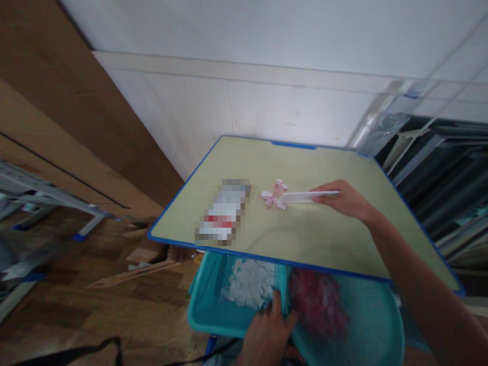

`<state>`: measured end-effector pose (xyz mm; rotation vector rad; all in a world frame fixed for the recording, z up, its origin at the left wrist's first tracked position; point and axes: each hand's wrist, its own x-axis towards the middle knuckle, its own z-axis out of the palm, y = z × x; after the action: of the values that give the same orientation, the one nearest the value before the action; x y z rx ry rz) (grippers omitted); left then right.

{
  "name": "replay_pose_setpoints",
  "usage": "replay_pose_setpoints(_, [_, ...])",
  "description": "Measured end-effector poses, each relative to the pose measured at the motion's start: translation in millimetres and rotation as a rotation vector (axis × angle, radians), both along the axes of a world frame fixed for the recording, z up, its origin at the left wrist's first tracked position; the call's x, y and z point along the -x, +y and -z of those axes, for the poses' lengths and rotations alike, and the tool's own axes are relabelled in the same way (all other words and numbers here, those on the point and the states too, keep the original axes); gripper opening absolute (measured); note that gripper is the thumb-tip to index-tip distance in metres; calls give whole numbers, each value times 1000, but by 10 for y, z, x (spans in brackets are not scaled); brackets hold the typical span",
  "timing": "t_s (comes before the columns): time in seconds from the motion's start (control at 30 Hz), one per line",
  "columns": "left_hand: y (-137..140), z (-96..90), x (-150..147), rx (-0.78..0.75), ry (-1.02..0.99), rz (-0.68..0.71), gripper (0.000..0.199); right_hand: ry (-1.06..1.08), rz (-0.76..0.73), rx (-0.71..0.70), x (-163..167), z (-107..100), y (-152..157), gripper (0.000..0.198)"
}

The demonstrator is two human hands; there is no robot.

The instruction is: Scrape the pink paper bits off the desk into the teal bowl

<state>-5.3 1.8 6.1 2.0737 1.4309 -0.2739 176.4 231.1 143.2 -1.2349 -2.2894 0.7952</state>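
Note:
My right hand [345, 197] is closed on one end of a flat white strip [299, 197], held over the table [328, 239]. The strip's far end meets a small cluster of pink and white pieces [271, 198]; whether it touches them I cannot tell. Below the table's front edge, my left hand [269, 333] grips the near rim between two teal containers, index finger and thumb on either side. The left teal tray [202, 310] holds many small white pieces [249, 282]. In the rounded teal basin [381, 315] lies a blurred heap of reddish-pink pieces [318, 302].
A phone-like object [223, 211], pixelated, lies on the table's left side. A white wall [267, 101] stands behind the table. Large cardboard [76, 132] leans at left, with wood-like scraps [148, 259] on the floor. Dark stacked panels [450, 162] stand at right.

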Motion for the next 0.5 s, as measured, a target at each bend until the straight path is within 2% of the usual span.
replay_pose_setpoints(0.17, [-5, 14, -5, -2, -10, 11, 61, -12, 46, 1, -96, -115, -22, 33])
replay_pose_setpoints(0.37, [-26, 53, -24, -1, -20, -17, 62, -81, -12, 118, -105, -139, -69, 30])
replay_pose_setpoints(0.5, [-23, 37, -28, -4, -26, -33, 59, -92, 51, 99, -142, -189, -96, 30])
